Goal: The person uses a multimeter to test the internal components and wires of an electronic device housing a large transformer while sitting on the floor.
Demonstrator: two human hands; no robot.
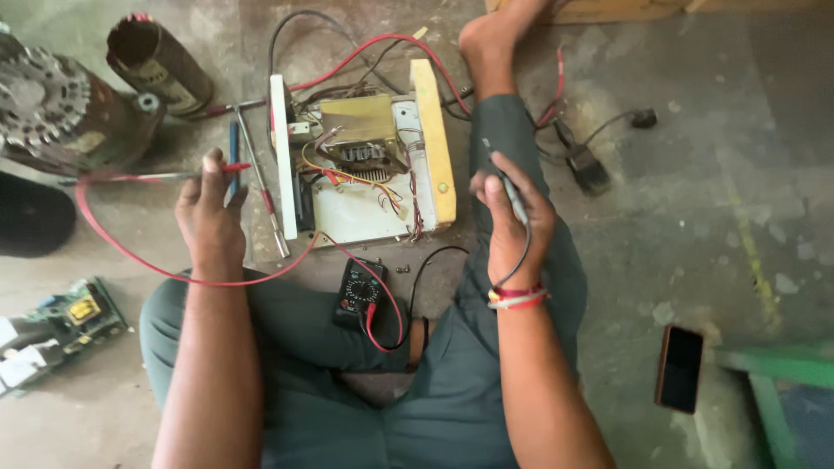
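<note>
While fingers of each hand grip a probe, stained concrete floor (678, 217) bears scattered parts

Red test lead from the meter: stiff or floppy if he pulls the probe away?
Probably floppy: the red lead sags in a loose loop across the floor. Likely light: the left hand pinches its probe with fingertips. A hard pull might drag the small multimeter.

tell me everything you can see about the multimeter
The multimeter is a small black handheld unit with a round dial ringed by fine markings. It lies face up on the person's lap, tilted, just below the open circuit box. A red lead plugs into its lower end and loops away to the red probe in the left hand; a black lead runs up to the right hand. Neither hand touches the meter itself.
</note>
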